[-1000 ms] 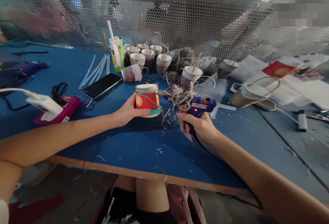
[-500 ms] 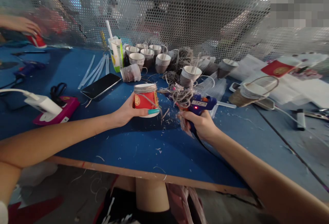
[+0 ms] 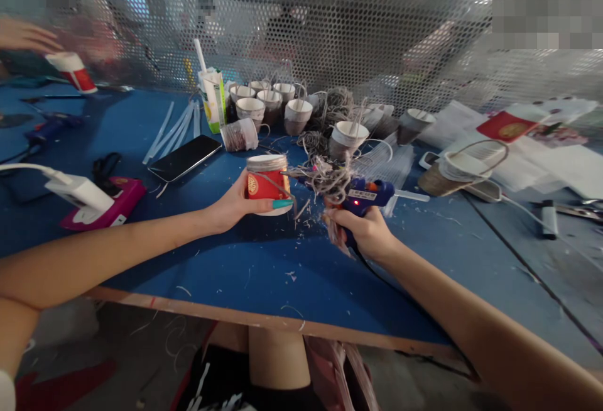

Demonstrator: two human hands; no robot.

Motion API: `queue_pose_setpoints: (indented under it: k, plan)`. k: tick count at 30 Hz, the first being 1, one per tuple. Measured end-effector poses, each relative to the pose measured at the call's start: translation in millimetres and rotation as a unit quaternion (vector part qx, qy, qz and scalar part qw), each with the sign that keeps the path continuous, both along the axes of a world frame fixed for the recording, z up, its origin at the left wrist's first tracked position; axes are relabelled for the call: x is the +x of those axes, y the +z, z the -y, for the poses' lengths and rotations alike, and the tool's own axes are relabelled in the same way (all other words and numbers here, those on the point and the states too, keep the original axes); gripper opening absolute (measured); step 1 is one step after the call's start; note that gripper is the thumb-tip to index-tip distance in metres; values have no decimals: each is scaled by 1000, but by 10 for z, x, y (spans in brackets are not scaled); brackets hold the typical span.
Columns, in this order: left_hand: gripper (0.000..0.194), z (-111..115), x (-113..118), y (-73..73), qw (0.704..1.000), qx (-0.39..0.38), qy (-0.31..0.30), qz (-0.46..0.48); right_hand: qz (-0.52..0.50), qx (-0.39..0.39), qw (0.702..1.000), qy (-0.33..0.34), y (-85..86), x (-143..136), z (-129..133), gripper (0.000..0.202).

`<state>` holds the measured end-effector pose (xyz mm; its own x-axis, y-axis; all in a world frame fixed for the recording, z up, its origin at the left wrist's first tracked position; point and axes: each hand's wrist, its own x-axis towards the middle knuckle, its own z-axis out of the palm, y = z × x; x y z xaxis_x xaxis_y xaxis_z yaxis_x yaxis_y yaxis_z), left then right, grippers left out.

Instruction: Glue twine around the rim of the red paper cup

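Observation:
My left hand [image 3: 234, 202] is closed around a red paper cup [image 3: 264, 186] with grey cord wound round its upper end and a loose cord end hanging along its side. In my right hand [image 3: 365, 230] is a blue hot glue gun [image 3: 370, 194] with a small red light lit and a clear glue stick [image 3: 412, 196] poking out of its back. A clump of tangled cord and dried glue [image 3: 330, 178] covers the gun's front. Its nozzle points left, at the cup's cord-wound side; whether they touch I cannot tell.
Behind stand several cord-wrapped cups [image 3: 298, 114], a drink carton [image 3: 213, 100] and a heap of cord [image 3: 336, 104]. A phone [image 3: 186, 158], glue sticks [image 3: 174, 128] and a magenta power strip [image 3: 113, 203] lie left. A cord-handled basket [image 3: 440, 175] sits right. Another person's hand [image 3: 28, 35] is far left.
The glue gun has moved slightly left, bringing its nozzle closer to the cup. My left hand has hardly moved. At far left, the other person's hand has come away from a red and white cup.

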<state>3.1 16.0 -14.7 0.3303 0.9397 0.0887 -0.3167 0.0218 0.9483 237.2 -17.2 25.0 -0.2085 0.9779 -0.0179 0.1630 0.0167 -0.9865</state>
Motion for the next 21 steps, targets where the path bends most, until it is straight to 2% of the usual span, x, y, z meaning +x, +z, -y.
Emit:
queue_pose_setpoints:
  k: [5, 7, 9, 10, 12, 13, 15, 18, 21]
  plan:
    - [73, 18, 13, 41, 1000, -10, 12, -12, 7, 13, 1000, 13, 41, -20, 28, 46]
    - [75, 17, 20, 56, 999, -16, 30, -14, 28, 40, 999, -18, 81, 19, 5, 45]
    - [78, 9, 29, 60, 998, -20, 56, -7, 103, 109, 985, -88, 140, 100, -43, 39]
    - [79, 4, 35, 58, 997, -19, 69, -2, 168, 158, 964, -134, 168, 155, -75, 34]
    - [80, -6, 47, 49, 996, -14, 87, 2, 323, 243, 892, -204, 200, 276, -148, 29]
    - [79, -7, 53, 45, 996, -10, 91, 1, 395, 261, 852, -222, 197, 332, -183, 30]
    - [77, -3, 64, 43, 996, 3, 85, -1, 489, 252, 805, -223, 158, 400, -233, 41]
    - [75, 15, 81, 58, 997, 15, 73, 1, 530, 261, 779, -211, 101, 347, -205, 57]
    - [73, 30, 95, 78, 997, 14, 81, -11, 456, 385, 781, -185, 145, 165, -37, 52]
